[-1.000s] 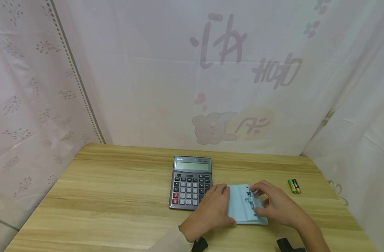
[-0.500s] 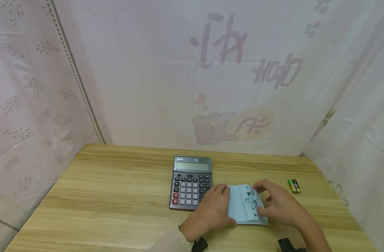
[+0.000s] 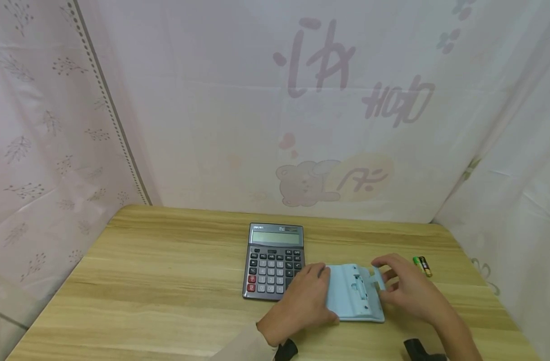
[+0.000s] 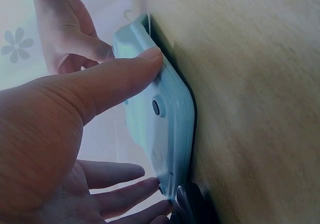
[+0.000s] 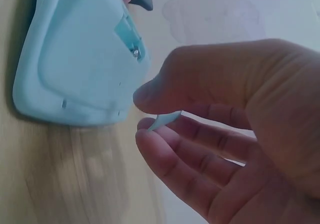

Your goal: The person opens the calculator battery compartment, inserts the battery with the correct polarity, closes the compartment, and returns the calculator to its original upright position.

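Note:
A light blue, calculator-like device (image 3: 340, 296) lies back up on the table, its front hidden. My left hand (image 3: 307, 297) holds its left side, thumb (image 4: 135, 74) on the near edge and fingers at the far edge. The battery compartment (image 5: 128, 32) on its back is uncovered, with a metal contact showing. Just right of the device, my right hand (image 3: 407, 288) pinches a small light blue battery cover (image 5: 167, 119) between thumb and fingers, apart from the body.
A grey desktop calculator (image 3: 276, 238) lies face up beside my left hand, its lower right corner covered. Two small batteries (image 3: 422, 266) lie together beyond my right hand. The wooden table (image 3: 166, 260) meets a patterned curtain (image 3: 211, 125) behind.
My right hand has lifted the battery cover off the device and moved it to the right. The left hand and the device have stayed in place.

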Available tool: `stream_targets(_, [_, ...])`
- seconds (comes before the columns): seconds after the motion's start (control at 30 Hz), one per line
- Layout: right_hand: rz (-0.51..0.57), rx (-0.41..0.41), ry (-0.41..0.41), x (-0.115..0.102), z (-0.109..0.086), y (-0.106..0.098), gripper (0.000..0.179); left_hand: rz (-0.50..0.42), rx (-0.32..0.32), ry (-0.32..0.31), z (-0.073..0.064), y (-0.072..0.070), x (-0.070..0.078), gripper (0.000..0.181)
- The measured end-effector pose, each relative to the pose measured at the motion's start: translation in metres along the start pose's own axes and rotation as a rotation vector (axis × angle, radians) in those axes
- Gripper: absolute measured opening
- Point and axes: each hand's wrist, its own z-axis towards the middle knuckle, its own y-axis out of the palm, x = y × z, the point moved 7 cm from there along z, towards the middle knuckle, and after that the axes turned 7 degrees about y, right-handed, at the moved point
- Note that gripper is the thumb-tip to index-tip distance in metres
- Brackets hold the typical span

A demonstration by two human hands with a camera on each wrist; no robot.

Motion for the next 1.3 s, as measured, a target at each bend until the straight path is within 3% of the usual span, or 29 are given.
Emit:
stream_targets(0.37, [-0.133, 0.02, 0.092, 0.029, 0.004, -0.011, 0.063, -0.01, -0.004, 0.005, 0.001, 0.0, -0.001, 0.109])
stream_targets(0.63, [-0.195, 0.024, 0.102, 0.043, 0.007, -0.013, 0.06, -0.009, -0.003, -0.002, 0.001, -0.001, 0.0, 0.109])
stream_targets(1.07, [-0.226, 0.005, 0.129, 0.05, 0.009, -0.011, 0.059, 0.014, 0.009, 0.005, 0.001, 0.0, 0.0, 0.11])
stream_targets(1.3, [-0.241, 0.015, 0.102, 0.049, 0.01, -0.01, 0.06, 0.013, 0.004, -0.004, 0.001, 0.0, 0.0, 0.11])
